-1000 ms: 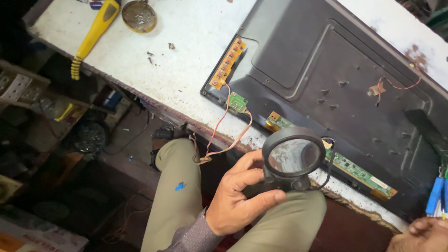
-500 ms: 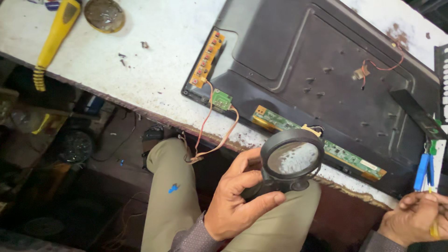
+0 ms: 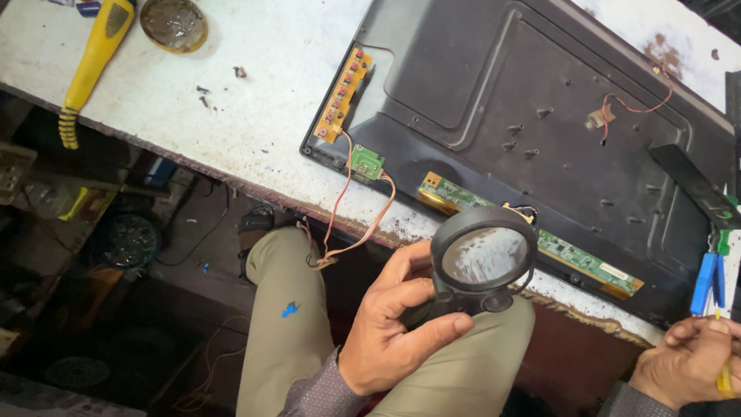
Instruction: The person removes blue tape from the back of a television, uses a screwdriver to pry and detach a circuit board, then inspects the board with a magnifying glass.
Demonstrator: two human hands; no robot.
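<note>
My left hand [image 3: 394,324] grips the black handle of a round magnifying glass [image 3: 484,256], held above my lap at the near edge of the white workbench [image 3: 255,116]. The lens sits just in front of a long green circuit strip [image 3: 540,243] along the lower edge of a black display panel back [image 3: 532,116]. My right hand [image 3: 687,363] is at the bottom right corner, fingers closed around a thin yellow item [image 3: 724,378], below a blue clip [image 3: 706,279]. An orange button board [image 3: 341,95] and a small green board [image 3: 367,163] hang off the panel's left corner by red and brown wires.
A yellow handled tool [image 3: 93,62] and a round tin lid [image 3: 173,23] lie at the bench's far left. Small screws [image 3: 202,94] are scattered near them. Loose wires [image 3: 340,232] dangle over the bench edge onto my knee. Cluttered boxes and parts fill the floor at the left.
The view has shifted, so the panel sits a little further right and lower. My right hand has come further into view at the bottom right. The magnifier stays in my left hand.
</note>
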